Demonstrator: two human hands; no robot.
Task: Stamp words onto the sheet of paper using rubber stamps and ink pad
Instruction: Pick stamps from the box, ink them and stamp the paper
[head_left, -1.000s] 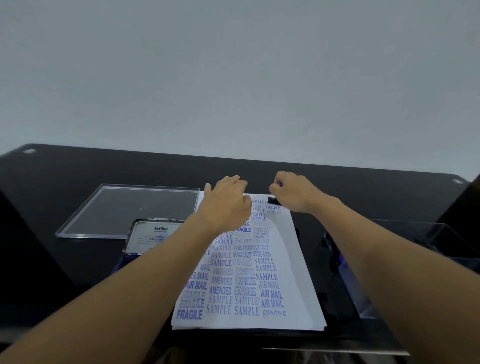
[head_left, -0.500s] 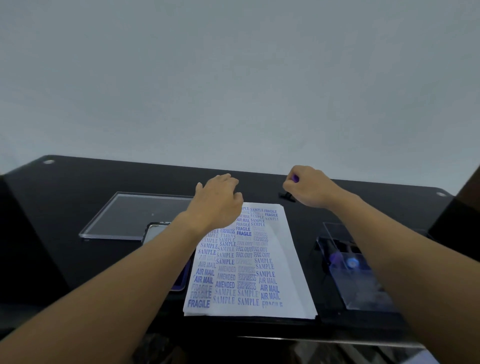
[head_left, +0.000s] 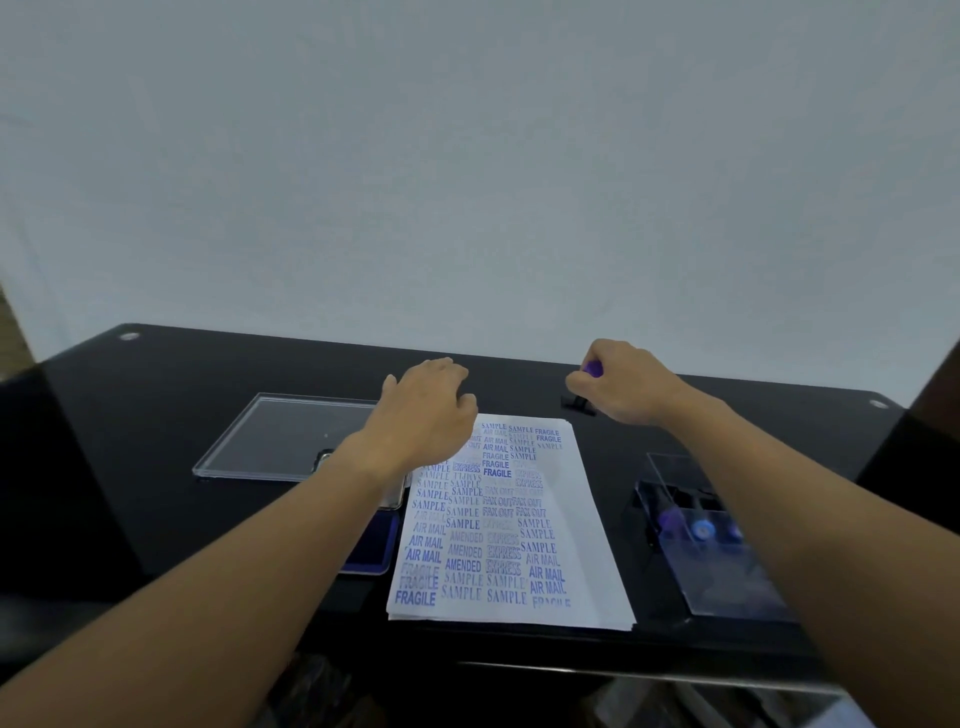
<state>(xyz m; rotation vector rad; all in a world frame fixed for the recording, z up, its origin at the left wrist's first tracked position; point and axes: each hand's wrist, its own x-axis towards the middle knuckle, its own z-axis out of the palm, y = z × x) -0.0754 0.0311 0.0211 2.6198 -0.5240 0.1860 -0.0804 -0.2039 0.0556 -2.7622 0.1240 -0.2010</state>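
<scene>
Blue ink pad in metal tin (head_left: 370, 545): left forearm (head_left: 260, 545) is covering most of it, left of the white stamped sheet of paper (head_left: 582, 530).
Purple-topped black rubber stamp (head_left: 592, 368): right hand (head_left: 626, 389) is hiding its shaft, beyond the sheet's far right corner.
Sheet's far left corner: left hand (head_left: 428, 415) is covering it.
Clear plastic box (head_left: 727, 577): right forearm (head_left: 779, 493) is crossing it, right of the sheet.

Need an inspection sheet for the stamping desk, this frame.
Surface: black table, glossy.
Job's things: sheet of paper covered in blue stamped words; ink pad open left of it, partly behind the left forearm; stamp off the sheet, past its far right corner.
Clutter: clear tray far left; clear box holding stamps, right.
Grippers: left hand, fingers relaxed, over the sheet's far left corner; right hand grips the stamp.
Cables: nothing seen.
Surroundings: plain pale wall.
</scene>
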